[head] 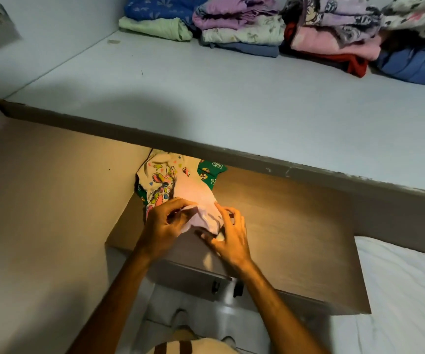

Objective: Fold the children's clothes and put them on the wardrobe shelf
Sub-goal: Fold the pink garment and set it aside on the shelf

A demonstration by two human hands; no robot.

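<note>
A: Location of garment in work?
B: Pink cloth point(201, 200), on lower shelf point(283, 226), atop printed top point(161, 185) and green piece point(210, 172), all tucked back under upper shelf point(206, 98).

A: State of hands?
B: Left hand point(166, 226) pinching near edge of pink cloth, fingers curled over the fold. Right hand point(229, 238) alongside, fingers curled at the cloth's right edge; looks like a grip, thumb hidden. Both close together, narrow spread.

A: Reason for that hold?
B: Probably squaring the fold or seating it on the pile; grip at the near edge keeps layers from slipping apart while pushed back. Judgement only.

A: Why there, not above?
B: Upper shelf already carrying folded stacks point(295, 31) along the back wall, front part bare. Lower pile near left wall, likely for a tidy edge.

A: Progress?
B: Several items stowed; this one mid-placement. White bed point(410, 290) at right, no loose clothes seen on visible part.

A: Risk?
B: Soft pile shifting, fold opening on release.
</note>
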